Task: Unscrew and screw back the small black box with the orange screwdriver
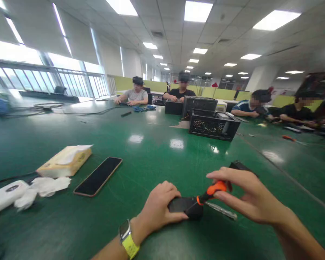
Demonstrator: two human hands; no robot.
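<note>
My left hand point(164, 204), with a watch on a yellow-green strap point(129, 240) at the wrist, grips a small dark box-like part point(182, 206) against the green table. An orange and black screwdriver point(216, 187) slants down to the top of that part. Fingers of my right hand point(246, 196) are closed around the screwdriver's handle. Just right of the part lies a clear-handled slim tool point(222, 210), partly under my right hand. Behind that hand a black object point(241, 167) is half hidden, so its kind is unclear.
To the left lie a phone point(99, 177), a tissue pack point(66, 160), crumpled tissues point(43, 189) and a white device point(7, 196). Black computer cases point(213, 124) stand farther back. Several people sit around the far side, and a loose screwdriver point(289, 138) lies at right.
</note>
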